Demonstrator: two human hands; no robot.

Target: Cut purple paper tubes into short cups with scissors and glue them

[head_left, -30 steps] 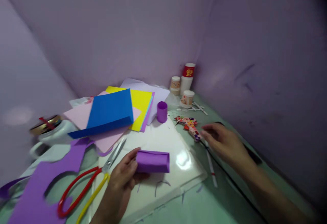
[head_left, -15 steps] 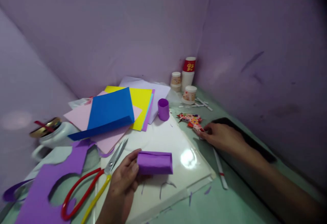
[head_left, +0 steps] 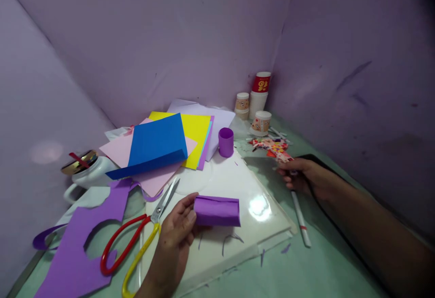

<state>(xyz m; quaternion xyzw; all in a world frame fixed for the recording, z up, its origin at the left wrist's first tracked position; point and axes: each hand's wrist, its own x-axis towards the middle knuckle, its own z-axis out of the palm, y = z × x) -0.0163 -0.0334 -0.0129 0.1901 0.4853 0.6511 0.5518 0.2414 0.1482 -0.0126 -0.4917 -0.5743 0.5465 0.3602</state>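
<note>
My left hand grips a rolled purple paper tube by its left end, held level above a white board. My right hand is closed round the handle of a flower-patterned hot glue gun, whose tip points left. A dark cord runs from that hand toward the lower right. Beyond the board's middle stands a second purple paper tube, upright. Scissors with one red and one yellow handle lie half open beside my left hand.
Coloured paper sheets are piled at the back left. Cut purple paper and a white mug lie left. Paper cups stand in the corner, near white sticks. A white stick with a red band lies right.
My right hand has closed round the glue gun's handle, where before its fingertips touched it. My left hand still holds the tube. The view has shifted slightly left.
</note>
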